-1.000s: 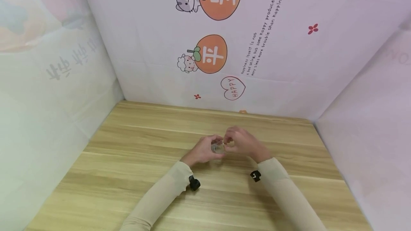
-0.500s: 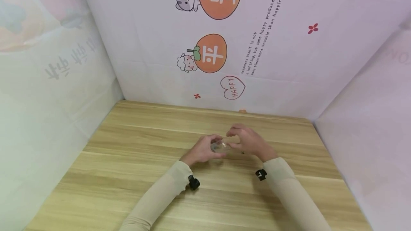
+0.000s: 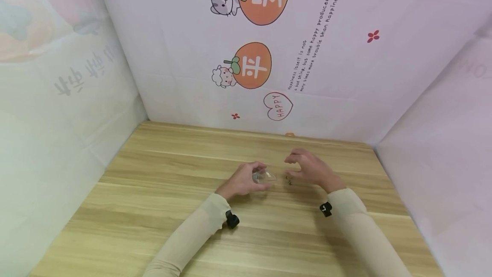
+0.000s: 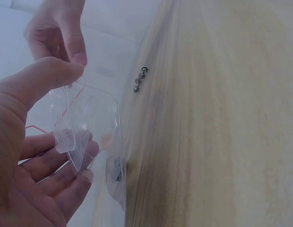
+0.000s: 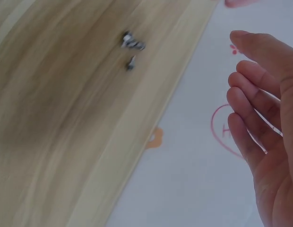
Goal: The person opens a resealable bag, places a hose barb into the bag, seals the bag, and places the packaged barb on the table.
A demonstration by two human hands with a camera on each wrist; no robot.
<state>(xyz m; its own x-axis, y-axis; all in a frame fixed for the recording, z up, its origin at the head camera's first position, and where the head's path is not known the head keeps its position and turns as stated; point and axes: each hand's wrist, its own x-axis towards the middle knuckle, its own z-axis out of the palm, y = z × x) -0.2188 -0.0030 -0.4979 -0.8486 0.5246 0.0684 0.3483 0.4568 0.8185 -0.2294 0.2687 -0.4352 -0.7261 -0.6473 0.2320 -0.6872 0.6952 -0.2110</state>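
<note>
My left hand (image 3: 243, 179) grips a small clear plastic container (image 4: 97, 111) with thumb and fingers around its sides. Through its wall a dark screw-like piece (image 4: 118, 168) shows at the lower end. Several small metal screws (image 5: 132, 43) lie in a short cluster on the wooden table, to the right of the container in the head view. Just above those screws (image 3: 289, 180) hovers my right hand (image 3: 310, 170), its thumb and fingers apart. Nothing shows between the right fingers in the right wrist view.
The wooden table (image 3: 184, 157) runs back to a white printed cloth wall (image 3: 184, 76). Similar cloth walls stand on the left (image 3: 69, 140) and right (image 3: 442, 153). A small black device (image 3: 232, 219) sits at the left wrist, another (image 3: 326, 209) at the right.
My right hand has drawn away from the container's mouth to the right, its fingers parting. The screws on the table have come into sight. My left hand and the container stay put.
</note>
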